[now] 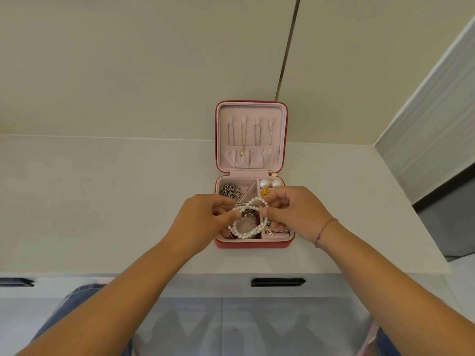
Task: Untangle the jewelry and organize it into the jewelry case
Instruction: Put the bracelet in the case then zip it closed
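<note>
pearl strand (248,222) in both hands' grip

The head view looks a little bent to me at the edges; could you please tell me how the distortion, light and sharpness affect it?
Head view: wide-angle distortion slants the wall seam and splays the forearms; lighting is soft and even, with faint shadows on the floor; no glare; the pearl strand held between the left hand and right hand over the jewelry case is reasonably sharp, though small pieces stay indistinct.
</note>
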Available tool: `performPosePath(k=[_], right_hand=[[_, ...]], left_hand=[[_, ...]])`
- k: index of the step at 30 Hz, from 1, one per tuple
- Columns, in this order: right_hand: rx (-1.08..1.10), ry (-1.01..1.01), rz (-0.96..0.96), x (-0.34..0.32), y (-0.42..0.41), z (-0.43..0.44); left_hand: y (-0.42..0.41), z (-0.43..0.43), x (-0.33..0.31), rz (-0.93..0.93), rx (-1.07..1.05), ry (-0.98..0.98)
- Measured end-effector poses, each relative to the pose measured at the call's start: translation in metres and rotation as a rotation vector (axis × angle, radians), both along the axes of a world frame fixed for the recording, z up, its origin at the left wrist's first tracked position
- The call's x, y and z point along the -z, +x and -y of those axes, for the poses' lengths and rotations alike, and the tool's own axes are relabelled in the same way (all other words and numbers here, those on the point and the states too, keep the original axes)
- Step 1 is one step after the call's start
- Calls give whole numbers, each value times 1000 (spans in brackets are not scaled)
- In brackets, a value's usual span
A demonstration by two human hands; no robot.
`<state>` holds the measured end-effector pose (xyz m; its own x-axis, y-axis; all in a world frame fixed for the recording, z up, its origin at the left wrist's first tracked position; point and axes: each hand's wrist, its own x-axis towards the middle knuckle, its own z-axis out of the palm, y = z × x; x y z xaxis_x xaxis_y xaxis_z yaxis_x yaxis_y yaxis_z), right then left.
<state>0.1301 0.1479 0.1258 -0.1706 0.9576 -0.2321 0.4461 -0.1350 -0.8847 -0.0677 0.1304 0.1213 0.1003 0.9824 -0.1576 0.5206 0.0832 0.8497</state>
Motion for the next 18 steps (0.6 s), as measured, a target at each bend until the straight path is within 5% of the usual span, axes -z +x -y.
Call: performPosePath(k=[18], right_hand=[[-250, 304, 303, 4, -5, 2]], left_hand=[[-4, -2, 10, -216, 39, 198]])
